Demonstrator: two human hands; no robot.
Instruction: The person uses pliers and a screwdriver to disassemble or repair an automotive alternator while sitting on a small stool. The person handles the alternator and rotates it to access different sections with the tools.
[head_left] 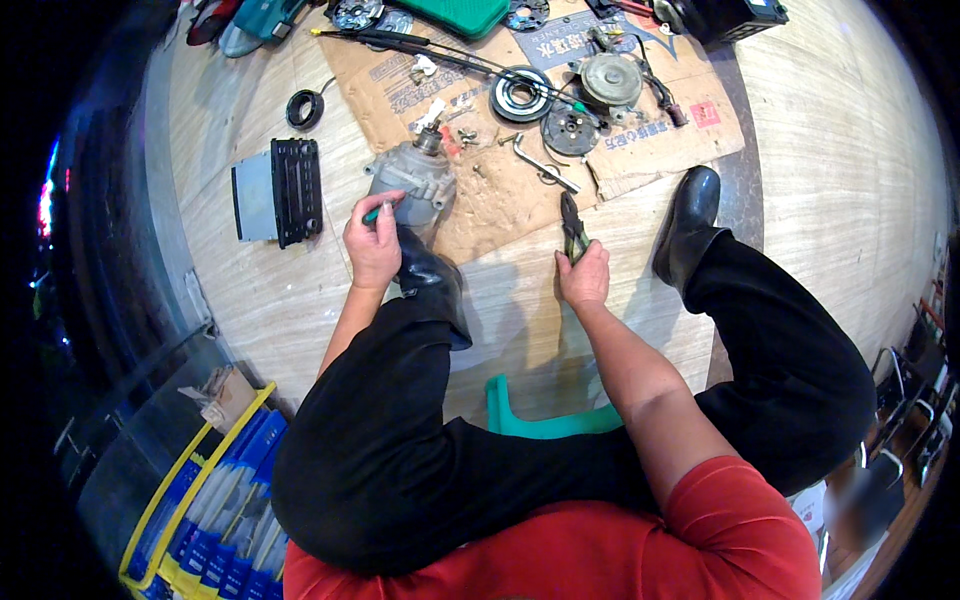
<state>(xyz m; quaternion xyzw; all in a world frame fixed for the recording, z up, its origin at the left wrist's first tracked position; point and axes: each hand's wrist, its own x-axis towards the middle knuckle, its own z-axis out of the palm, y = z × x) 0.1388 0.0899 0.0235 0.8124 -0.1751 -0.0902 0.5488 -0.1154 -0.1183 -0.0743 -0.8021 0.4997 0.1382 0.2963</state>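
My left hand [375,245] is closed on a slim tool with a green end [371,215], probably a screwdriver; most of it is hidden by the fingers. That hand is beside a grey cast-metal compressor [418,178], which stands near my left boot with its shaft pointing away from me. Between my knees, my right hand [585,275] grips a pair of pliers [572,222] by the handles, jaws pointing away. Just past the jaws lies an L-shaped metal wrench [545,165] on the cardboard. Small screws and bits [468,140] are scattered to the right of the compressor.
Flattened cardboard [500,215] covers the floor ahead. On it are a pulley ring [521,94], a dark clutch disc [572,131], a round metal motor [610,80] and black cables [440,50]. A car radio [290,193] and a black coil [304,109] lie left. Beneath me is a green stool [545,425].
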